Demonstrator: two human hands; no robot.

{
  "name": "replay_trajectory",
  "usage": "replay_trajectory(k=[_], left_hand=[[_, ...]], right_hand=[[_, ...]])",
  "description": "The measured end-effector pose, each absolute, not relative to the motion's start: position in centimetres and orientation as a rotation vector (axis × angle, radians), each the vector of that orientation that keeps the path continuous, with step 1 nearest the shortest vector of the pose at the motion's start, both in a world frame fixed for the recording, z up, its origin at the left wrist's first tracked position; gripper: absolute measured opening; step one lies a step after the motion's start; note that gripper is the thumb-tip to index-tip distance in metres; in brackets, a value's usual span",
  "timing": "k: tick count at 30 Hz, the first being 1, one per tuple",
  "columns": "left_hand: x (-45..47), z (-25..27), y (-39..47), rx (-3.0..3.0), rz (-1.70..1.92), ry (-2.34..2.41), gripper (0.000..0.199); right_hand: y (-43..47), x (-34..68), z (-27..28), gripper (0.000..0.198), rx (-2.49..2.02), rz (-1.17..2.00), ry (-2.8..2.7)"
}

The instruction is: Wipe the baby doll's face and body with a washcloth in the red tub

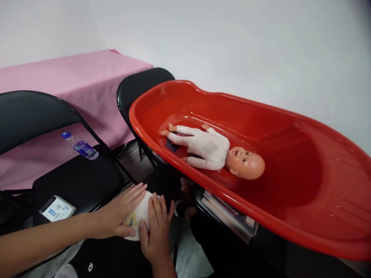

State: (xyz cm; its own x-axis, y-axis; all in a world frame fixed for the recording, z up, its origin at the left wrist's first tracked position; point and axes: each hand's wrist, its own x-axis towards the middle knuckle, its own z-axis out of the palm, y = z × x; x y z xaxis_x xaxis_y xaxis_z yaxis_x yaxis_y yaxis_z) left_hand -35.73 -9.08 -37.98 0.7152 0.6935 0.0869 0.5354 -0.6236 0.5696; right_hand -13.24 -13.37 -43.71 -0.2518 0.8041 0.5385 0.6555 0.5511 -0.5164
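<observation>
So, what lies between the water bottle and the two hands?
In the head view, only the bare black chair seat lies between the water bottle and the left hand and right hand, which press a white diaper.

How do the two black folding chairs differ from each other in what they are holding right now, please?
The left chair carries small things on its seat: a water bottle lying on its side and a small white box. The far chair bears the end of the red tub, in which a doll lies. The left chair's seat shows plainly; the far chair's is mostly hidden by the tub. Both are black with rounded backs.
</observation>
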Motion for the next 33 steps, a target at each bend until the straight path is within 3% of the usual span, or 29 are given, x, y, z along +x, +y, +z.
replay_trajectory(k=[5, 13, 27, 33], left_hand=[[-35.9, -40.1, -9.3, 2.368, 0.634, 0.883, 0.09], [-35.0, -40.6, -9.0, 2.458, 0.693, 0.847, 0.081], [-34.3, -41.0, -10.2, 2.366, 0.681, 0.943, 0.077], [-34.4, -38.2, -9.7, 2.369, 0.488, 0.904, 0.098]], right_hand=[[-13.1, -13.7, -44.6, 0.064, -1.14, 0.186, -1.993], [-12.8, -13.8, -46.3, 0.06, -1.087, 0.162, -1.908], [-13.7, -12.9, -43.5, 0.063, -1.219, 0.241, -1.883], [-14.2, -11.8, -38.1, 0.055, -1.163, 0.508, -1.57]])
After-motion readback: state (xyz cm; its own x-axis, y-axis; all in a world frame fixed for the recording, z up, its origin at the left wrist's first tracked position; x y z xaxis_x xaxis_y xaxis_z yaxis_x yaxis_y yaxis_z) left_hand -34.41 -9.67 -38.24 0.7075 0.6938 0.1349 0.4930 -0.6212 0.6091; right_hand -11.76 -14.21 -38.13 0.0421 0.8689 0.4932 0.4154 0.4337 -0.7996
